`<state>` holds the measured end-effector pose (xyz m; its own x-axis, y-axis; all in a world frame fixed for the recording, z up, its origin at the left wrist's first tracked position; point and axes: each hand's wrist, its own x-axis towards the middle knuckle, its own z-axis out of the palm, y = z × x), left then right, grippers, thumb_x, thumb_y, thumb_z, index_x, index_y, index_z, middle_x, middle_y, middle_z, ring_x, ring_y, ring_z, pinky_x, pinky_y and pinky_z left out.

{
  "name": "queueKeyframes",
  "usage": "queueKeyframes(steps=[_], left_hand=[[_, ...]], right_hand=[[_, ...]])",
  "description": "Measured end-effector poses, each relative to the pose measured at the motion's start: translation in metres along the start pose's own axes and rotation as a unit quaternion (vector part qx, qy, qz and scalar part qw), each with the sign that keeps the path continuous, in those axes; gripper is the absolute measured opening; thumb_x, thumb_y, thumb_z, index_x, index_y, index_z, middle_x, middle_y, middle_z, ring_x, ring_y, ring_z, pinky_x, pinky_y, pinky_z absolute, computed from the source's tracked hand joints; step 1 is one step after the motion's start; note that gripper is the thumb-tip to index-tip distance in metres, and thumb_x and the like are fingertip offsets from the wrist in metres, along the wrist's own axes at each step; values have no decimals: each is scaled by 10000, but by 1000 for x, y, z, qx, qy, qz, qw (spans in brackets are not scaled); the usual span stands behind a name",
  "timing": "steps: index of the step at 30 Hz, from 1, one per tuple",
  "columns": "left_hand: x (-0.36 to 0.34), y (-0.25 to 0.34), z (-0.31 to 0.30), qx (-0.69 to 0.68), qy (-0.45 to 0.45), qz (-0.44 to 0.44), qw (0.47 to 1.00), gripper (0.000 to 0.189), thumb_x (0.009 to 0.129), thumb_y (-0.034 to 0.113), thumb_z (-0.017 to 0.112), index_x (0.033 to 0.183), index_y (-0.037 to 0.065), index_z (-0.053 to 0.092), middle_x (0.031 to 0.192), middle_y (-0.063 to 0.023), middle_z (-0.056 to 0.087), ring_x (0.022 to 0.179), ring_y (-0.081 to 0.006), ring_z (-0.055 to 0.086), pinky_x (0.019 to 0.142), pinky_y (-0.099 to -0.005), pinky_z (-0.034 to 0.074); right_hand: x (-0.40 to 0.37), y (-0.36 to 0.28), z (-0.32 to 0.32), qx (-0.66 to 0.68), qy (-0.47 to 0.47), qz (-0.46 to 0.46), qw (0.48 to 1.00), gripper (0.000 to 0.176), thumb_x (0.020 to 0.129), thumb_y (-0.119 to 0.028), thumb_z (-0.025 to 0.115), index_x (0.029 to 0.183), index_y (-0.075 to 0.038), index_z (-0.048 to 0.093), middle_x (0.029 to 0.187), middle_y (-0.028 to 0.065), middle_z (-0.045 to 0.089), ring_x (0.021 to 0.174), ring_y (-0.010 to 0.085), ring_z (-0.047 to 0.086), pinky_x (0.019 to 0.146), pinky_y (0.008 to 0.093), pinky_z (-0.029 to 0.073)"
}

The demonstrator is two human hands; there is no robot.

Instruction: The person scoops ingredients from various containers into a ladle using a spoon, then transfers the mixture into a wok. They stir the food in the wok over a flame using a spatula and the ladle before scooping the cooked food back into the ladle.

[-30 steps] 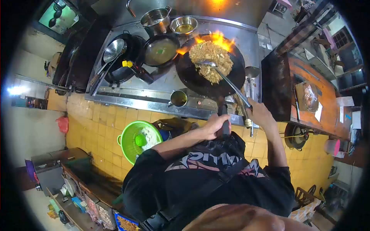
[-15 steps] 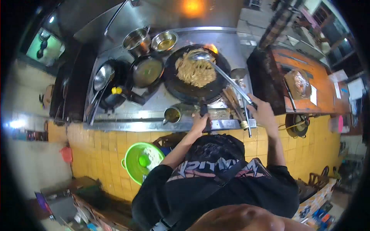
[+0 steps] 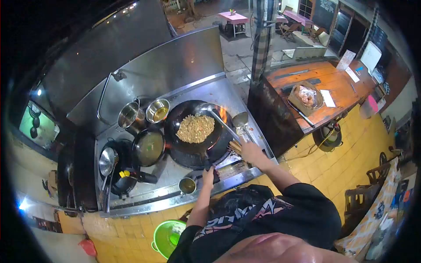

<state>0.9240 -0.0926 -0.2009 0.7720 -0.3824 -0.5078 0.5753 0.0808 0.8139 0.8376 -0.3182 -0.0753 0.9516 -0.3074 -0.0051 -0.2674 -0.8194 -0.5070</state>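
Note:
My left hand [image 3: 208, 177] is closed around the handle of a black wok [image 3: 184, 110]. Brown fried food [image 3: 195, 129] in small pieces lies heaped inside the wok. The wok sits off-centre over a dark round burner area, and a flame [image 3: 223, 115] rises at its right rim. In my right hand [image 3: 254, 155] is the handle of a long metal ladle [image 3: 225, 125]. Its bowl is over the far right side of the wok, close to the food.
Left of the wok are a pan of liquid [image 3: 149, 148], a steel pot [image 3: 130, 116] and a steel bowl [image 3: 158, 110]. A small metal cup [image 3: 187, 186] stands near the front edge. Another ladle [image 3: 240, 119] lies right. A green basin [image 3: 163, 236] is below; a wooden table [image 3: 280, 83] stands right.
The view has turned, so the stove now appears tilted and lower left. The wok has shifted away from the burner's centre, and its food looks gathered more tightly. Both hands keep their holds.

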Motion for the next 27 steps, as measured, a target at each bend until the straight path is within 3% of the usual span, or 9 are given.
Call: queueKeyframes(steps=[3,5,8,12,17,18,21,23,27], left_hand=[[-1,-4,-1,-41,4,-34,999,158,844,135,612,883,44,489,642,-72,543,496,-174,568,426,-329,481],[5,-7,-4,-46,-5,-39,998,170,840,152,627,864,47,496,653,-82,557,493,-181,569,421,-326,482],[9,-7,-3,-12,6,-42,999,175,851,165,628,888,53,499,663,-78,549,502,-189,565,431,-331,487],[7,-5,-8,-11,-12,-44,999,173,859,184,625,889,58,510,686,-83,555,524,-195,569,456,-342,498],[22,-3,-6,-50,-24,-92,994,214,819,206,641,893,21,563,669,-80,575,551,-211,603,527,-329,532],[16,3,-1,-70,-42,-109,991,196,826,218,640,844,35,572,658,-71,577,533,-197,588,497,-324,505],[8,7,5,-71,-33,-76,994,205,843,250,646,778,72,569,641,-49,563,512,-162,539,463,-300,444],[-51,48,48,-62,72,-69,993,214,847,246,640,753,79,545,634,-48,545,539,-166,535,493,-302,440],[-125,90,84,-202,-120,-153,960,198,871,191,585,739,70,501,621,-50,495,570,-177,505,550,-320,449]], right_hand=[[12,46,132,-75,139,-39,987,462,868,-165,457,1271,55,409,977,326,594,970,454,580,867,482,452],[15,-3,57,104,-197,57,973,441,858,-232,525,1205,35,479,947,298,611,937,433,596,866,475,457],[28,19,15,45,-38,-135,989,415,856,-260,557,1207,-44,518,932,233,643,801,400,637,728,482,499],[-4,-15,-77,-71,-126,-57,988,422,862,-256,528,1224,-41,510,906,219,655,785,389,645,693,486,511],[2,-1,47,-71,-57,39,995,435,854,-221,493,1282,-141,497,841,222,659,732,379,657,714,466,528],[6,33,113,-297,85,-148,939,416,862,-232,482,1273,-170,508,850,228,655,747,383,657,712,451,531],[5,22,35,16,-115,-72,991,418,881,-304,477,1293,-239,503,860,226,653,770,396,650,708,462,526],[-23,-25,-62,-26,-174,-46,983,499,842,-262,519,1336,-239,454,907,210,658,826,367,651,745,453,518],[-33,-22,-116,-55,-217,-15,974,628,806,-191,516,1408,-271,359,1021,216,644,944,356,630,828,457,490]])
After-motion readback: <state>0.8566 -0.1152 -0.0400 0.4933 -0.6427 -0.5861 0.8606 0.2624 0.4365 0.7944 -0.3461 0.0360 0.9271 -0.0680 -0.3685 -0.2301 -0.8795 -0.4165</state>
